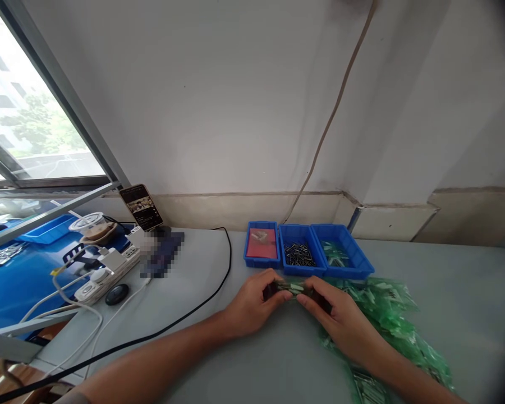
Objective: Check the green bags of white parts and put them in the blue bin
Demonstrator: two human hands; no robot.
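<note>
My left hand (256, 302) and my right hand (330, 307) are both closed on the ends of a small, flat greenish piece (295, 287), held between thumbs and fingers. Its exact kind is too small to make out. Just beyond my hands stand three blue bins in a row. The left bin (247, 257) has a red sheet and a small clear bag in it. Many dark metal pins or screws (299, 255) fill the middle bin. Small greenish pieces (335, 256) lie in the right bin. Green plastic bags (398, 317) with pieces inside lie beside and under my right forearm.
A black cable (180, 312) crosses the table on the left. Further left are a power strip (105, 280) with plugs, a black mouse (116, 294) and a propped phone (141, 207). A metal rail (50, 217) stands before a blue surface. The wall rises behind the bins.
</note>
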